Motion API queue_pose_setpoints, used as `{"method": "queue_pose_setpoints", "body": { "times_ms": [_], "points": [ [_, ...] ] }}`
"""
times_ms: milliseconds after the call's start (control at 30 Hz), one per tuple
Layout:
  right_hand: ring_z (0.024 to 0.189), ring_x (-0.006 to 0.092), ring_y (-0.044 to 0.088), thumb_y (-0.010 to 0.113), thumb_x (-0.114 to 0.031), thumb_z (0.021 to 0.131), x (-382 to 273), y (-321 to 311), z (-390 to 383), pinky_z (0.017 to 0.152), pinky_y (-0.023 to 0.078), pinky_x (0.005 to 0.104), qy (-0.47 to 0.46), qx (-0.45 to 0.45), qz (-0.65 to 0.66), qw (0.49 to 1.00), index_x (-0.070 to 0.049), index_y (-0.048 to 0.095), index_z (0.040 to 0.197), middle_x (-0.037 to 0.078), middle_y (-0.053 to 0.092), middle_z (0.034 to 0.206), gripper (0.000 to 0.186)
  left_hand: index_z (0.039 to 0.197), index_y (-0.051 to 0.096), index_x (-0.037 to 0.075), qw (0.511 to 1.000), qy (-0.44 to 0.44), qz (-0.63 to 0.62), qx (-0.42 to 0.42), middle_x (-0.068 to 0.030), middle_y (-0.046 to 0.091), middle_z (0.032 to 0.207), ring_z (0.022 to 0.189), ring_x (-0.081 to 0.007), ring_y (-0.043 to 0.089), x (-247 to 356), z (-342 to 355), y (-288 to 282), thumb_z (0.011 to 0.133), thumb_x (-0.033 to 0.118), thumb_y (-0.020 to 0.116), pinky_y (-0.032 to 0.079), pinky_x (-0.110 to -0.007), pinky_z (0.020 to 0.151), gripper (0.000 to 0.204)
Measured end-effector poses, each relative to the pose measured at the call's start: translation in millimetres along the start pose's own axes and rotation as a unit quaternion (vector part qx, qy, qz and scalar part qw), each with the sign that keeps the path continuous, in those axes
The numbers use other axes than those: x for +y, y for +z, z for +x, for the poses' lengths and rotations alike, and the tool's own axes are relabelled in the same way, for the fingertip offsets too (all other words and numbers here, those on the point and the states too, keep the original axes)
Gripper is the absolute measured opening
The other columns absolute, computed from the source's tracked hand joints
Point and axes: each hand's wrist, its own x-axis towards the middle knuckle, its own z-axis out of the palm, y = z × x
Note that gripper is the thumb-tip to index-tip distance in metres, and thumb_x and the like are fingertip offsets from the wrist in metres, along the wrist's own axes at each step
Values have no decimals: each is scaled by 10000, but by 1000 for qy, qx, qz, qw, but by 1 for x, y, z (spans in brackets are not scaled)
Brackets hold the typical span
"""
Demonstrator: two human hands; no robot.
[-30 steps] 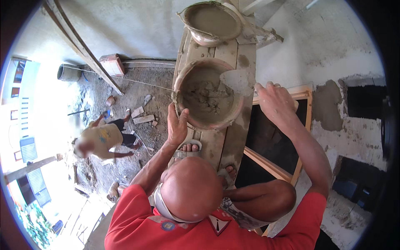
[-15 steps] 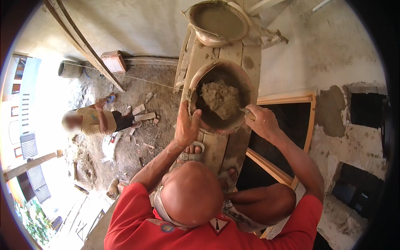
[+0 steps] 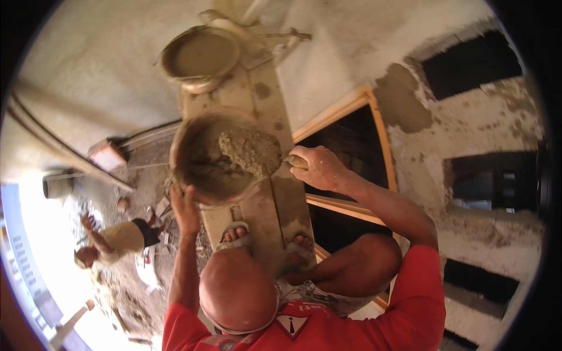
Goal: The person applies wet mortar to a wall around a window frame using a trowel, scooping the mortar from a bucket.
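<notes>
My right hand (image 3: 321,168) is wrapped around the wooden handle of a trowel (image 3: 295,161). Wet grey mortar (image 3: 249,151) is heaped over the trowel's blade and hides it. The load hangs across the right side of a round basin (image 3: 182,131), partly beyond its rim. More mortar lies smeared inside the basin. At the basin's near left rim, my left hand (image 3: 186,209) grips the edge, thumb and fingers on either side. The basin stands on wooden planks (image 3: 257,205), just beyond my sandalled feet.
A second basin (image 3: 202,55) full of grey, wet material stands farther along the planks. To the right are orange-framed dark openings (image 3: 374,140) and a rough wall with dark holes (image 3: 471,64). Down on the ground at left, another person (image 3: 120,237) is near rubble and a brick-coloured block (image 3: 107,155).
My right hand has lifted the trowel with a heap of mortar toward the basin's right rim. The view has swung right, and the other person's arm is raised differently.
</notes>
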Motion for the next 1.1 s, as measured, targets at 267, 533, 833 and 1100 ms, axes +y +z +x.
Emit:
{"method": "queue_pose_setpoints", "body": {
  "times_ms": [267, 533, 833, 1100],
  "points": [
    [814, 177, 649, 796, -158, 786, -19, -116, -122, 766, 524, 330, 102, 44, 80, 991, -12, 634, 1111, 108, 669, 899, 391, 1402, 449, -59, 999, -26, -38, -18, -131, 565, 1229, 1109, -201, 540, 18, -2, 16, 1067, 268, 530, 440, -339, 983, 476],
    [633, 100, 581, 696, -162, 891, 97, -134, -200, 565, 475, 267, 344, 211, 261, 877, 22, 676, 1171, 21, 640, 786, 336, 1437, 425, -38, 998, -33, -43, -12, -133, 556, 1296, 1157, -210, 510, -2, 2, 3, 1072, 321, 511, 412, -343, 1019, 519],
    [609, 83, 543, 666, -189, 943, 62, -211, -278, 531, 450, 274, 350, 446, 32, 823, -20, 663, 1218, 0, 601, 758, 322, 1374, 467, 13, 997, -16, -79, 14, -27, 547, 1100, 945, -118, 474, 17, -4, 17, 1076, 327, 514, 423, -290, 856, 435],
    [701, 193, 656, 690, -143, 874, 69, -85, -167, 646, 530, 346, 223, 136, 40, 965, -44, 661, 1222, 101, 685, 908, 364, 1386, 466, -91, 995, -7, 101, 6, -269, 522, 1360, 1219, -364, 531, 31, -8, 29, 1017, 335, 589, 405, -444, 1051, 577]
  ]
}}
